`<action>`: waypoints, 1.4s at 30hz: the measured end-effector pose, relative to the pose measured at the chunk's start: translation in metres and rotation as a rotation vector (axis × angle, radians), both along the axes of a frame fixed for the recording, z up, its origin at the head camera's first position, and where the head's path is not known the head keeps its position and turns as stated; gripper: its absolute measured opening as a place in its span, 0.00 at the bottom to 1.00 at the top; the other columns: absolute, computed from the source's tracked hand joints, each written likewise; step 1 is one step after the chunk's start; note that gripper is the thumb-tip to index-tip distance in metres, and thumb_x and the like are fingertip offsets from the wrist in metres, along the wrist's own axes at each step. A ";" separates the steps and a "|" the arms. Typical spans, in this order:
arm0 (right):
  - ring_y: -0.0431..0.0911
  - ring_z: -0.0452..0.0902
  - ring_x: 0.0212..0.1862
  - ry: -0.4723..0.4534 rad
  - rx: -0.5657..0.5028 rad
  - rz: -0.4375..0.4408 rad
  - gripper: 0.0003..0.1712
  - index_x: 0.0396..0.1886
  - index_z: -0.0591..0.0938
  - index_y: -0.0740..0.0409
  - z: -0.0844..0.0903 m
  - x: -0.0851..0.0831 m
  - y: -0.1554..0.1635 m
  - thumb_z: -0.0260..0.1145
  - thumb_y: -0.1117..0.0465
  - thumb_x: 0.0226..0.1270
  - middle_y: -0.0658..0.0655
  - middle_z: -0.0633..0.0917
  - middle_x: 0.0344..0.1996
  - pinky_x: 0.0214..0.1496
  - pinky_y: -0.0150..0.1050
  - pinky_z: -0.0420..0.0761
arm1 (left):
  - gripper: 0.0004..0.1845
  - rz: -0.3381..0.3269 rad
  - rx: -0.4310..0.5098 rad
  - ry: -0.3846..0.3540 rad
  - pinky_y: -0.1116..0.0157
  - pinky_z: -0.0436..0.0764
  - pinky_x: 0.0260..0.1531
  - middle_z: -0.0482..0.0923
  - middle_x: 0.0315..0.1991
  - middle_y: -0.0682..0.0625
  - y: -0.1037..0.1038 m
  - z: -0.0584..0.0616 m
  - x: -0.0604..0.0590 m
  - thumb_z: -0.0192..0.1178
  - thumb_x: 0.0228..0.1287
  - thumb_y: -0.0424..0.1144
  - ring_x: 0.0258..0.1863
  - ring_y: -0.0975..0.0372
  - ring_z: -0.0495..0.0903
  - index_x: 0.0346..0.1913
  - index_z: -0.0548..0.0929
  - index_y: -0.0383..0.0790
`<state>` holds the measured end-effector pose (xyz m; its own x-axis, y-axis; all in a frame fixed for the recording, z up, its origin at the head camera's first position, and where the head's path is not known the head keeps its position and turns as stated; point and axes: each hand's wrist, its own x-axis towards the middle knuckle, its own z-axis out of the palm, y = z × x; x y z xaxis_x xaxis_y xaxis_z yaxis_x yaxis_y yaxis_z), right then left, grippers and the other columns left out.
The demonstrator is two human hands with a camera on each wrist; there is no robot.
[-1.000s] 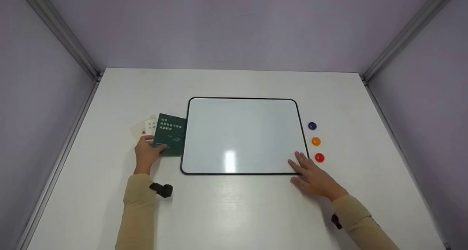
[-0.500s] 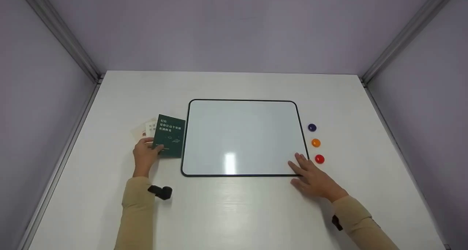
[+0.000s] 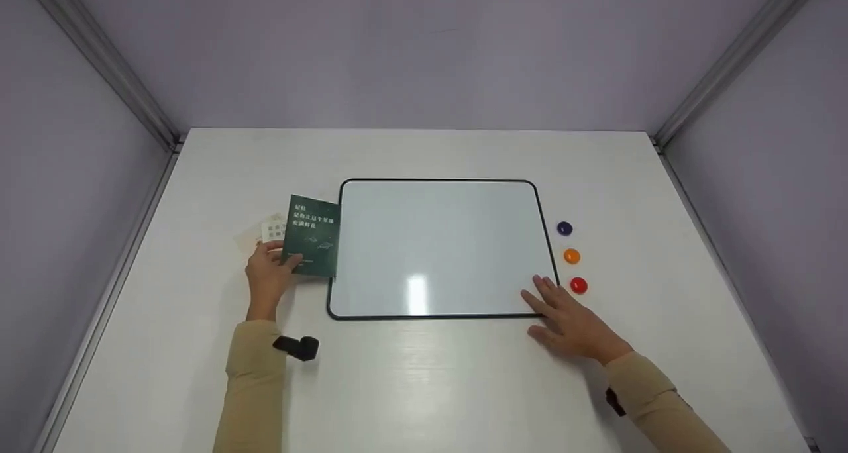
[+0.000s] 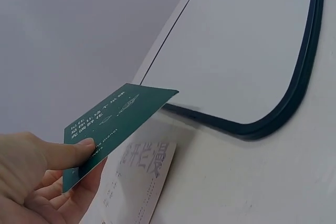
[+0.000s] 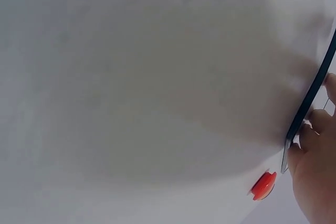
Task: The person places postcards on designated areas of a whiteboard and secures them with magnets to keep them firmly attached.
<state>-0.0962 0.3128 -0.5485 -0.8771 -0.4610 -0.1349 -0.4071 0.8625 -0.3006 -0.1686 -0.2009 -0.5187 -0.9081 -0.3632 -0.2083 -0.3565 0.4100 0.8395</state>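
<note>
My left hand [image 3: 268,275] pinches a dark green card [image 3: 311,238] with white printed characters, thumb on its face and fingers behind. The left wrist view shows the card [image 4: 118,124] tilted and raised over the table. Its right edge overlaps the left frame of the whiteboard [image 3: 437,248] in the head view. Pale cards [image 3: 273,229] with print lie under and beside it, partly hidden. My right hand [image 3: 573,324] rests with spread fingers on the whiteboard's lower right corner; the right wrist view shows its fingers [image 5: 310,135] along the dark frame.
Right of the whiteboard, a dark blue round magnet [image 3: 564,228], an orange one [image 3: 572,256] and a red one [image 3: 579,285] stand in a column on the white table [image 3: 424,387]. Pale walls [image 3: 424,55] enclose the table at the back and sides.
The left hand has brought the green card up off the table, slightly away and to the right, so it now overlaps the whiteboard's left edge. The right hand has stayed in place.
</note>
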 end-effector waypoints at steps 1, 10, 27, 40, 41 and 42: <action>0.57 0.52 0.78 0.013 -0.005 0.009 0.37 0.74 0.60 0.42 0.000 0.000 0.000 0.58 0.42 0.69 0.56 0.56 0.77 0.75 0.56 0.62 | 0.22 -0.003 -0.003 0.008 0.53 0.78 0.55 0.78 0.55 0.29 0.002 0.001 0.000 0.60 0.66 0.33 0.56 0.44 0.79 0.60 0.71 0.28; 0.57 0.53 0.77 0.058 0.001 0.057 0.36 0.73 0.62 0.43 0.002 -0.004 -0.002 0.58 0.43 0.68 0.55 0.59 0.76 0.74 0.56 0.63 | 0.23 -0.033 0.074 -0.010 0.59 0.81 0.50 0.80 0.55 0.33 0.021 0.005 0.001 0.60 0.66 0.34 0.55 0.47 0.81 0.61 0.70 0.32; 0.57 0.52 0.78 -0.025 -0.058 -0.015 0.37 0.72 0.65 0.44 -0.001 -0.005 0.000 0.59 0.39 0.66 0.55 0.59 0.76 0.75 0.58 0.60 | 0.23 -0.079 0.147 -0.003 0.66 0.81 0.46 0.81 0.51 0.35 0.061 0.015 0.001 0.61 0.64 0.33 0.50 0.51 0.83 0.61 0.70 0.34; 0.57 0.53 0.78 -0.049 -0.040 -0.040 0.38 0.71 0.67 0.45 0.003 -0.005 0.002 0.61 0.39 0.64 0.56 0.60 0.76 0.75 0.57 0.61 | 0.22 -0.090 0.201 -0.039 0.61 0.82 0.50 0.81 0.52 0.36 0.076 0.012 0.001 0.62 0.63 0.34 0.50 0.52 0.82 0.59 0.73 0.33; 0.57 0.53 0.77 -0.049 -0.041 -0.040 0.38 0.71 0.67 0.45 0.003 -0.005 0.002 0.62 0.39 0.64 0.56 0.60 0.76 0.75 0.57 0.61 | 0.22 -0.091 0.202 -0.040 0.61 0.82 0.50 0.81 0.52 0.36 0.077 0.012 0.002 0.62 0.63 0.34 0.50 0.52 0.82 0.59 0.73 0.33; 0.57 0.53 0.77 -0.047 -0.044 -0.039 0.37 0.71 0.67 0.45 0.004 -0.004 0.001 0.62 0.40 0.64 0.56 0.61 0.76 0.75 0.57 0.62 | 0.23 -0.094 0.200 -0.041 0.61 0.82 0.49 0.81 0.51 0.36 0.078 0.011 0.002 0.63 0.63 0.34 0.49 0.52 0.82 0.59 0.73 0.33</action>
